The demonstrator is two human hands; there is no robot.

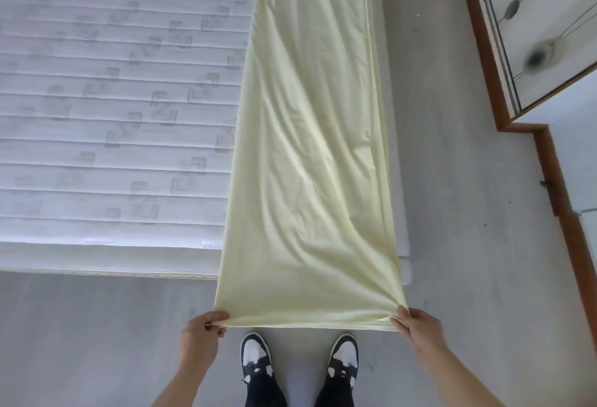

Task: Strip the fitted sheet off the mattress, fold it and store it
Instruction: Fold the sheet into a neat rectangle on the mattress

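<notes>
Sheet (310, 154), pale yellow, is off the mattress (113, 99) and folded into a long narrow strip. It lies along the right side of the mattress top and reaches over the near edge toward the person. The near end is lifted above the floor (452, 212) and pulled flat between the two hands. The left hand (206, 325) pinches the left corner, with thumb and curled fingers closed on the cloth. The right hand (416, 325) grips the right corner in the same way, and small wrinkles spread from that corner. The mattress is bare, white with a grey square pattern. Two black and white shoes (255, 355) stand on the floor just under the held edge. A wardrobe (542, 28) with brown frame is at the right, well apart from the mattress.
</notes>
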